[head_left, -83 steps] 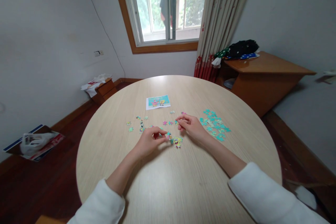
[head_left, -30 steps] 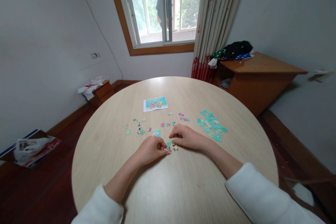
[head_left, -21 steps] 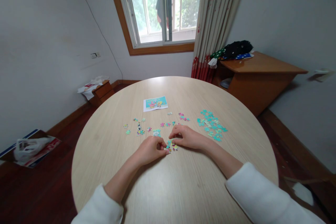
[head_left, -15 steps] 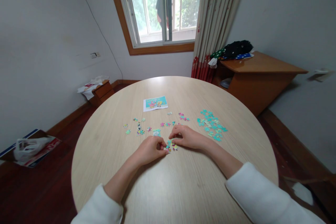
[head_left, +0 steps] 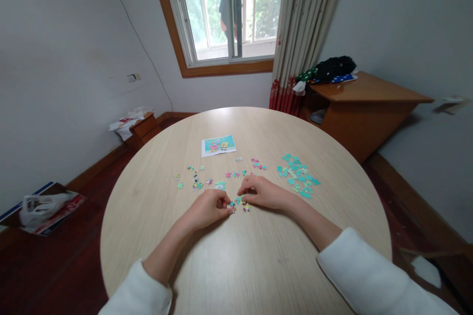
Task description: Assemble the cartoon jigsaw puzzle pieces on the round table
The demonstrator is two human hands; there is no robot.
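Note:
Both my hands rest on a round light-wood table [head_left: 244,266], meeting at a small joined cluster of jigsaw pieces [head_left: 244,205] with yellow and teal print. My left hand [head_left: 207,207] is curled, its fingertips pinching a small puzzle piece [head_left: 232,205] at the cluster's left edge. My right hand [head_left: 263,192] lies over the cluster's far side with fingers bent and pressing on it. Loose coloured pieces [head_left: 195,180] are scattered beyond my left hand. A heap of teal pieces [head_left: 298,175] lies to the right of my right hand.
A printed reference picture [head_left: 218,145] lies farther back on the table. A wooden desk [head_left: 364,108] with dark cloth stands at right beside a curtain [head_left: 303,29]. A low wooden box [head_left: 142,125] and a plastic bag [head_left: 39,204] sit on the floor at left.
My right hand came back from the far pieces to the cluster. In the last second my left hand drew slightly left, with a small piece now pinched apart from the cluster.

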